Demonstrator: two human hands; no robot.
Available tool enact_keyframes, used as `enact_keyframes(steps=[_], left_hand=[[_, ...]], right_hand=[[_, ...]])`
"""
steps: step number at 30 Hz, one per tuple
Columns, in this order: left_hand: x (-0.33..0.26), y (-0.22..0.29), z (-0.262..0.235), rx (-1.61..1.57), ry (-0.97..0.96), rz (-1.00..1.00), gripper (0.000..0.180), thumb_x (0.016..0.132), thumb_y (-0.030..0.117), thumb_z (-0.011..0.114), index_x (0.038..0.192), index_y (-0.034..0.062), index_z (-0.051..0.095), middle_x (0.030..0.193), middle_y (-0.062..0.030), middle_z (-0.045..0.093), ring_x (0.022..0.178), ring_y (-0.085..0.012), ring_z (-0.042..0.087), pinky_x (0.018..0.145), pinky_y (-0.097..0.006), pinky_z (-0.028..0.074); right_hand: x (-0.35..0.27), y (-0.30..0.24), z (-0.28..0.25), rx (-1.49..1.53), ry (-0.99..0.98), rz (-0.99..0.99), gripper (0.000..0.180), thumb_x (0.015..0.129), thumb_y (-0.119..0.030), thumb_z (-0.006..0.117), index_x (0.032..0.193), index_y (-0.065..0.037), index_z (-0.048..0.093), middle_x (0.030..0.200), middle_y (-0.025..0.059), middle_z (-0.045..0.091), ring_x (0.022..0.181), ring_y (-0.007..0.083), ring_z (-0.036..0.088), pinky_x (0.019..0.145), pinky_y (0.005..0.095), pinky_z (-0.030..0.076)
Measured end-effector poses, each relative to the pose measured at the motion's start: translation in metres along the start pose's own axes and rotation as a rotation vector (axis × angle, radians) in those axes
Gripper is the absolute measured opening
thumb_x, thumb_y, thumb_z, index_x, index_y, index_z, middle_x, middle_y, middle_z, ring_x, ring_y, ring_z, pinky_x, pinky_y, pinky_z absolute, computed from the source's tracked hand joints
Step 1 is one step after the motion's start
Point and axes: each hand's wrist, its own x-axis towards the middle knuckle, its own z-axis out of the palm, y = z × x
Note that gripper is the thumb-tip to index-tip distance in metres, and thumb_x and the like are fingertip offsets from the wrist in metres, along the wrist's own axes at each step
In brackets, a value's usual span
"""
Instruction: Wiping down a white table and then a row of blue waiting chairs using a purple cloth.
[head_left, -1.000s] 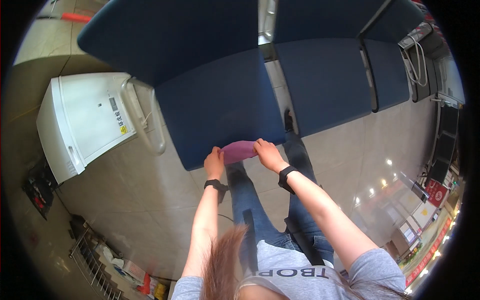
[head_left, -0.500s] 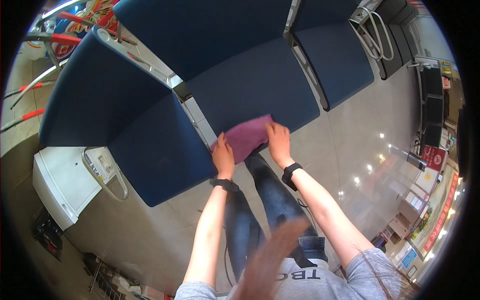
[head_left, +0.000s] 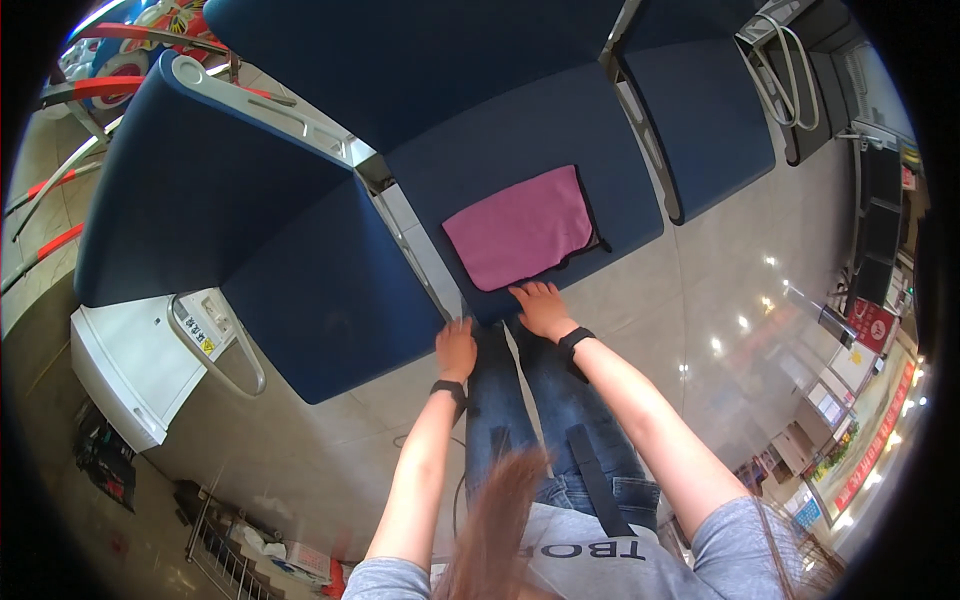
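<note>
A pink cloth point(head_left: 522, 228) lies spread on the middle blue seat point(head_left: 450, 160), with a dark edge and a small dark strip showing along its right side. My right hand point(head_left: 544, 309) is at the seat's front edge, just below the cloth, its fingers spread and holding nothing. Lower and to the left, my left hand point(head_left: 457, 350) is beside my knee and the corner between two seats. Its fingers point forward and apart, with nothing seen in them. Both wrists wear black bands.
Another blue seat point(head_left: 330, 290) stands at left, with a metal armrest frame point(head_left: 415, 245) between it and the middle seat. A third seat point(head_left: 700, 120) is at right. A white cabinet point(head_left: 130, 365) stands far left, near red-striped metal rails point(head_left: 110, 88).
Both hands have let go of the pink cloth and drawn back toward me. The cloth now lies flatter and farther onto the seat.
</note>
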Motion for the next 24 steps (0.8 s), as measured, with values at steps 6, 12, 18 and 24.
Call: enact_keyframes(steps=[6,12,18,24], left_hand=[[0.032,0.030,-0.056,0.097,0.513,0.251,0.059,0.082,0.014,0.056,0.138,0.0139,0.036,0.143,-0.0149,0.030,0.133,-0.0356,0.027,0.108,-0.050,0.021],[0.090,0.077,-0.082,0.099,0.564,0.412,0.062,0.081,0.019,0.059,0.139,0.0163,0.036,0.146,-0.0142,0.026,0.134,-0.0381,0.022,0.108,-0.055,0.016],[0.117,0.047,-0.082,0.127,0.553,0.127,0.063,0.085,0.029,0.055,0.142,0.0161,0.031,0.149,-0.0129,0.021,0.136,-0.0386,0.018,0.108,-0.055,0.015],[0.125,0.014,-0.100,0.237,0.598,-0.017,0.069,0.088,0.044,0.048,0.145,0.0152,0.022,0.150,-0.0136,0.017,0.138,-0.0376,0.014,0.108,-0.055,0.015]], right_hand=[[0.047,-0.002,-0.030,-0.227,0.487,0.250,0.069,0.078,-0.017,0.055,0.142,-0.026,0.030,0.147,0.0111,0.026,0.133,0.0426,0.024,0.104,0.0617,0.018],[0.088,0.015,-0.058,-0.187,0.402,0.231,0.070,0.078,-0.020,0.056,0.141,-0.032,0.030,0.151,0.0098,0.019,0.132,0.0489,0.019,0.105,0.0614,0.016],[0.112,-0.009,-0.066,-0.109,0.534,-0.107,0.069,0.072,-0.021,0.064,0.136,-0.030,0.040,0.150,0.0088,0.021,0.133,0.0486,0.019,0.107,0.0569,0.018],[0.157,-0.012,-0.113,-0.300,0.551,-0.394,0.047,0.080,-0.019,0.055,0.126,-0.027,0.054,0.144,-0.0002,0.035,0.136,0.0310,0.023,0.109,0.0564,0.013]])
